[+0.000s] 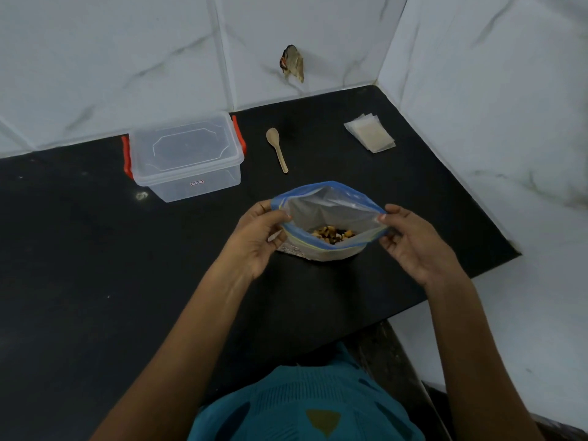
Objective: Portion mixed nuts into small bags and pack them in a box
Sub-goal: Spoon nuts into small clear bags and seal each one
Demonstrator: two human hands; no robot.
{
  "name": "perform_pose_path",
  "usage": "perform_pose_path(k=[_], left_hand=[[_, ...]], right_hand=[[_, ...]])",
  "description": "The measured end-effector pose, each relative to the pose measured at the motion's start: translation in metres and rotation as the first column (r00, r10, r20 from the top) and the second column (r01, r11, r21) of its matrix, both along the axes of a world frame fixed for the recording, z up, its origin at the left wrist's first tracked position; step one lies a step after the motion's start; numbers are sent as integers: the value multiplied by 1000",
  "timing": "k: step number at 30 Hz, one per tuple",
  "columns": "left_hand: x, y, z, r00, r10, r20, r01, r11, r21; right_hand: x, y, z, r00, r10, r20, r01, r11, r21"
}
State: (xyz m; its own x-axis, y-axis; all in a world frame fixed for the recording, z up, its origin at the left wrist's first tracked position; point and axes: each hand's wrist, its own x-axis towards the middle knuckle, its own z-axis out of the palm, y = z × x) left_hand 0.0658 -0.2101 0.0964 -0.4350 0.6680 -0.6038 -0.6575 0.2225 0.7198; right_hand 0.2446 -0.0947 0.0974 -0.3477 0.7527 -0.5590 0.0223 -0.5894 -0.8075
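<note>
- Step in hand (judged): opening the supply. The large zip bag (329, 214) stands on the black counter (95, 249) with its blue-edged mouth pulled wide; no portion appears to have been taken yet.
- Left hand (257, 237): at the left end of the bag's mouth. The thumb and curled fingers (280, 215) pinch the rim there.
- Right hand (410, 240): at the right end of the mouth. The thumb tip and fingers pinch the rim, and the remaining fingers curl loosely below it.
- Mixed nuts (333, 233): a shallow heap at the bottom of the bag, between the two hands and well below the pinched rim. No finger touches them.
- Spoon (277, 148): wooden, lying just behind the bag, bowl away from the person, untouched.
- Small bags (370, 132): a flat stack behind the zip bag and to its right, well apart from both hands.
- Box (186, 157): clear, red clips, lid on, behind the zip bag and to its left.
- Next move (judged): one hand must let go of the rim to fetch the spoon or a small bag. The other must keep the mouth open and the bag upright, since the soft plastic may slump or close.
</note>
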Motion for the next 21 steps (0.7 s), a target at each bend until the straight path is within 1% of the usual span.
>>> perform_pose_path(k=[2,4,6,7,9,11,14,18,21], left_hand=[[2,-1,0,1000,-2,17,1,1000,26],[3,-3,-3,999,4,34,-5,1000,25],[4,-6,-8,999,-34,16,34,999,-39],[4,-8,-10,996,-87,-15,86,992,-92],[7,-10,-12,984,-177,-30,170,973,-156],[8,-12,-12,983,-184,12,184,974,-135],[4,-13,-12,994,-90,55,94,993,-71],[-2,-11,-12,985,-1,174,1,1000,0],[0,-8,-10,947,63,314,-92,993,79]], right_hand=[[-2,-4,-1,997,-3,77,-1,999,45],[0,-8,-1,980,31,195,-46,996,75],[1,-12,-1,955,101,279,-118,992,46],[1,-14,-1,950,129,284,-139,990,17],[0,-17,-2,963,157,219,-148,987,-59],[0,-18,-2,983,125,131,-110,987,-114],[3,-14,1,997,52,57,-43,987,-156],[6,-8,3,998,-31,-58,17,973,-231],[6,-5,0,982,-114,-149,67,955,-287]])
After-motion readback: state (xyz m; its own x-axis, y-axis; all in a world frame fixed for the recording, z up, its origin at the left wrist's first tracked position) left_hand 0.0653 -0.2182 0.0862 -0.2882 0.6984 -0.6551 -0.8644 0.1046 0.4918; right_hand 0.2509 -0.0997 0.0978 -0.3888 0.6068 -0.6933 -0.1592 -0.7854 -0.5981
